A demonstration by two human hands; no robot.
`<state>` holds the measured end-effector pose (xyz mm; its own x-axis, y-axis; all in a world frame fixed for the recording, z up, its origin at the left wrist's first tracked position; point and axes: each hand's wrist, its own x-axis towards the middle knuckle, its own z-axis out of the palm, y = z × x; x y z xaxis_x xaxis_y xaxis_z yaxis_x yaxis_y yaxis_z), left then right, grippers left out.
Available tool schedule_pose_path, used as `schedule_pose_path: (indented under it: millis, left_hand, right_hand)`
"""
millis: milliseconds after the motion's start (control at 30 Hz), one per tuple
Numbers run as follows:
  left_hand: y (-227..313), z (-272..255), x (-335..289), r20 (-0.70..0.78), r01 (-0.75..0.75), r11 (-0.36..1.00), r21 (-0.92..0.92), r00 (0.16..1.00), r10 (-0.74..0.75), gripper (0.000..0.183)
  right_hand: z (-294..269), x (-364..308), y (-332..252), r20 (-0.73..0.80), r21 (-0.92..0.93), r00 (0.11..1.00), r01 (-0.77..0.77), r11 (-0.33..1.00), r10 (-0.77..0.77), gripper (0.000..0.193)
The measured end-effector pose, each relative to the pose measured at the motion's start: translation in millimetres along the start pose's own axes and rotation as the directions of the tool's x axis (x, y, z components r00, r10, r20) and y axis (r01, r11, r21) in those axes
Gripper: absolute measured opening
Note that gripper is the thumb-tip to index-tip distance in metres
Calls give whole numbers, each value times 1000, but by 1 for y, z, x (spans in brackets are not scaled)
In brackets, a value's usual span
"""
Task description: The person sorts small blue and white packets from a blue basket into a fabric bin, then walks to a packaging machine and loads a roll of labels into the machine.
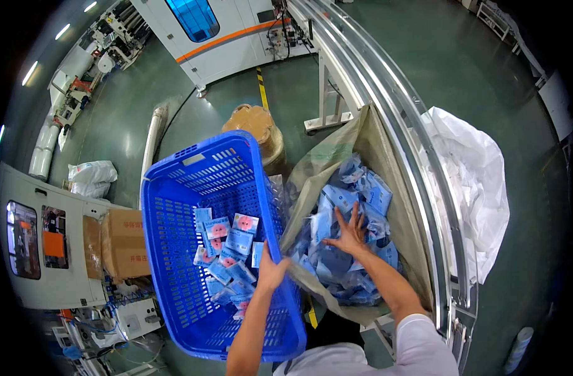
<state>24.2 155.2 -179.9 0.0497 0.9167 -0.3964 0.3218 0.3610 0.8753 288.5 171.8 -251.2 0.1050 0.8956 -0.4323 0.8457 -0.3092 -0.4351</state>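
Observation:
My left hand (272, 272) is closed over the right rim of a large blue plastic basket (164, 250), its fingers on the inner side and its thumb by the sack's edge. A small blue packet (258, 254) lies against those fingers. More flat blue packets (239, 240), some with a pink round picture, lie loose in the basket. To the right, an open woven sack (379, 141) holds many blue packets in clear film (341, 197). My right hand (351, 233) rests on these with fingers spread, gripping nothing that I can make out.
A metal rail conveyor (418, 147) curves along the sack's right side, with a white sack (477, 182) beyond it. Brown round drums or rolls (252, 122) stand behind the basket. Cardboard boxes (125, 241) and a white machine (45, 247) are at left.

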Motion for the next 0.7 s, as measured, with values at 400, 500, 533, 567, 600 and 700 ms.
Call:
schedule_pose_path:
  millis: [400,500,533,567,600,700]
  left_hand:
    - [17,5,2,-77,226,974,23,972,-223,66]
    - [36,11,13,-78,180,982,51,981,-175,50]
    - [34,9,14,-73,232,972,50,971,-228,48]
    - [37,7,7,-106,289,957,38,953,-284,46]
    - [36,11,5,-172,233,972,30,959,-224,33]
    - [-7,-8,3,-108,186,981,63,978,-178,71]
  right_hand:
    - [298,129,140,450,-171,875,-111,979,178,69]
    - [309,132,158,501,-226,846,-78,971,184,59]
    - [307,132,157,517,-239,838,-54,969,174,56]
    - [302,129,147,550,-244,824,5,970,134,52]
    - [290,131,139,575,-249,813,66,966,93,49]
    - [235,120,125,598,-267,799,118,957,68,40]
